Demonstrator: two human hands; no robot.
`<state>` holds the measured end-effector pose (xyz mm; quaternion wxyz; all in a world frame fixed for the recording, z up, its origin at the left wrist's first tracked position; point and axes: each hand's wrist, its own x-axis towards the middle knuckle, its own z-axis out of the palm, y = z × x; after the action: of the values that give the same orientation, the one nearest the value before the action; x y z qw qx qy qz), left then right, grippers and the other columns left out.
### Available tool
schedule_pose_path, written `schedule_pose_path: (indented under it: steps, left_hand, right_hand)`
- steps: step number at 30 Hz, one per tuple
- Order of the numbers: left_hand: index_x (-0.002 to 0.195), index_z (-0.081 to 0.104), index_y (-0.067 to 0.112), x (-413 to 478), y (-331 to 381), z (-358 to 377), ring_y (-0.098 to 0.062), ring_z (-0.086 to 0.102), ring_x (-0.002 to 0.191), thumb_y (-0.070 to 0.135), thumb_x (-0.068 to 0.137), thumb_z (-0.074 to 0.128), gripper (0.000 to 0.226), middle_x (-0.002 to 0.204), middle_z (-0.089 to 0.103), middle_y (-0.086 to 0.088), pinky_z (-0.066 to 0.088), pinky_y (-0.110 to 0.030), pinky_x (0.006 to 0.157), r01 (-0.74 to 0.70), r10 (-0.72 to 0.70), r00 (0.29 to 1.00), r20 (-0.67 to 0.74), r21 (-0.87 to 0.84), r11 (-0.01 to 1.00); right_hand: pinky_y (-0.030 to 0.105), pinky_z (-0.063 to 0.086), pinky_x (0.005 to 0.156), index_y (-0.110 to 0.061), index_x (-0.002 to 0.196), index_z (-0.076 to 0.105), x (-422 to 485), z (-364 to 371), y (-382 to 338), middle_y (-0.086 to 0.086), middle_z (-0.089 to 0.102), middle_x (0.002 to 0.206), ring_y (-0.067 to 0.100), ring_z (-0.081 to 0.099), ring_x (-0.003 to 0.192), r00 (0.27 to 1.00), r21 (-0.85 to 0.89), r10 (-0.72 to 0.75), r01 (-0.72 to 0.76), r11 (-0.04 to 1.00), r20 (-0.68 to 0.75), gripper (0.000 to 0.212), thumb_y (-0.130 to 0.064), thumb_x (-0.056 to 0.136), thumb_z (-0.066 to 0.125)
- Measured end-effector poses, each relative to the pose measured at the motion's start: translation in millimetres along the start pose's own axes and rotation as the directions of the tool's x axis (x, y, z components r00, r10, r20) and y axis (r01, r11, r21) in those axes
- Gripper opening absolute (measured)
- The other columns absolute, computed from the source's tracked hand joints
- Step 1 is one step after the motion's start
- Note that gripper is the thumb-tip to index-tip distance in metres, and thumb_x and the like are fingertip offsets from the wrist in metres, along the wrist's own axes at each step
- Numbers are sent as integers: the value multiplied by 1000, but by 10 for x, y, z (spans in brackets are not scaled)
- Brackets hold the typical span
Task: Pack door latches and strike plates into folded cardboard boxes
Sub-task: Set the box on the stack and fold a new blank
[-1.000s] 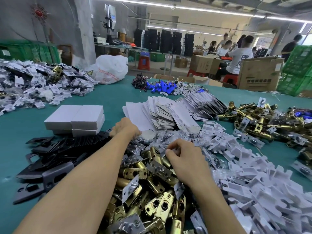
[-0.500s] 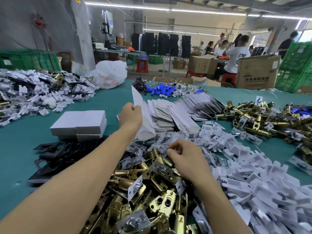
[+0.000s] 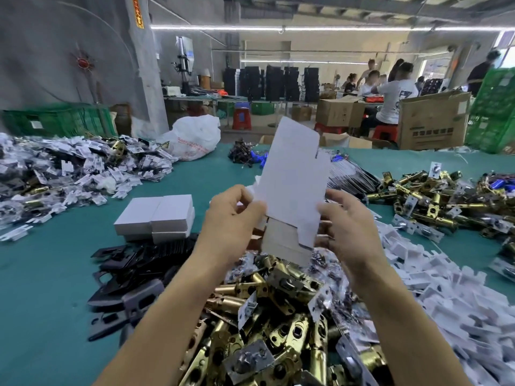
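**Flat box blank held up over the latch pile**

So both hands were up in the middle of the view, clamped on one flat white cardboard box blank (image 3: 292,185). The left hand (image 3: 234,218) pinched its left edge low down, the right hand (image 3: 345,221) had the right edge, fingers curled round it. The blank stood nearly upright and tilted a bit to the right, still unfolded, with its brown inner side showing at the bottom flaps.

Right under it, near the camera, sat a big heap of brass door latches (image 3: 267,316). Just left of that, a spread of black strike plates (image 3: 133,274) lay on the green tabletop (image 3: 41,288). Farther left were a few folded white boxes (image 3: 156,215), stacked together. On the right, a drift of small white plastic pieces (image 3: 446,302), and beyond it another pile of brass latches (image 3: 434,199). A fanned stack of flat blanks (image 3: 351,176) lay behind the held one, partly hidden. On the far left, a mess of bagged parts (image 3: 69,168).
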<state>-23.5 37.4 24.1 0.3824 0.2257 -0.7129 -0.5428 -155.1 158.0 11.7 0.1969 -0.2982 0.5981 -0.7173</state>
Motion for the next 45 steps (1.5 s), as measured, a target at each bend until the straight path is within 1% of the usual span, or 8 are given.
schedule_pose_path:
  steps: [4, 7, 12, 18, 23, 27, 34, 45]
  left_hand:
    - [69, 59, 18, -119, 81, -4, -15, 61, 64, 21, 68, 73, 14, 66, 63, 0, 56, -41, 60, 38, -55, 979, 194, 92, 995]
    - [111, 69, 19, -124, 54, 30, -21, 73, 94, 35, 71, 73, 44, 102, 77, -3, 61, -37, 77, 257, -181, 930, 321, -215, 942]
    - [101, 80, 16, -72, 55, 55, -31, 72, 94, 59, 79, 62, 52, 106, 74, -14, 60, -44, 83, 427, -145, 874, 465, -588, 687]
    - [96, 81, 15, -31, -6, 145, -27, 73, 87, 62, 78, 58, 55, 100, 75, -12, 61, -40, 78, 521, -192, 827, 528, -592, 615]
    - [127, 64, 5, 19, 20, 154, -33, 70, 107, 78, 82, 47, 87, 122, 68, -23, 61, -46, 78, 568, -283, 816, 504, -606, 556]
    - [100, 79, 6, 39, 7, 146, -29, 73, 90, 86, 80, 37, 93, 103, 74, -16, 61, -38, 72, 596, -330, 801, 500, -609, 524]
    - [61, 79, 7, 60, -12, 205, -25, 73, 58, 84, 81, 37, 91, 73, 74, -15, 58, -35, 48, 598, -374, 802, 466, -636, 488]
    - [58, 78, 9, 100, 12, 147, -24, 74, 67, 88, 78, 34, 92, 75, 74, -11, 61, -35, 56, 516, -339, 857, 389, -621, 590]
  right_hand:
    - [45, 58, 85, -29, 134, 49, -54, 38, 4, 5, 77, 98, 22, 73, 94, 998, -60, 1, 3, 998, 61, 52, -6, 90, 66]
    - [51, 56, 89, -33, 126, 59, -106, 42, 0, 13, 76, 100, 26, 72, 93, 962, 45, 9, -22, 999, 274, 48, -13, 84, 69]
    - [19, 54, 69, -48, 114, 63, -160, 103, 39, -13, 75, 83, 2, 69, 79, 905, -92, -58, 107, 990, 422, 36, -18, 92, 65]
    - [31, 45, 90, -46, 150, 29, -166, 125, 124, -14, 48, 108, 6, 52, 104, 958, -718, -123, 276, 638, 259, 71, -61, 87, 58]
    - [26, 47, 95, -49, 143, 39, -221, 148, 91, -20, 30, 124, 7, 43, 121, 879, -656, -248, 470, 590, 407, 77, -76, 73, 51]
    - [16, 50, 82, -44, 133, 55, -240, 157, 65, -17, 43, 136, -2, 50, 111, 817, -519, -293, 551, 654, 497, 62, -65, 76, 68]
    - [33, 50, 96, -22, 129, 64, -292, 204, 20, -2, 61, 133, 10, 59, 120, 673, -515, -501, 740, 433, 545, 56, -17, 74, 75]
    - [28, 60, 67, -14, 133, 61, -288, 238, 70, 2, 61, 131, 15, 64, 104, 572, -412, -585, 820, 396, 575, 48, -11, 86, 70]
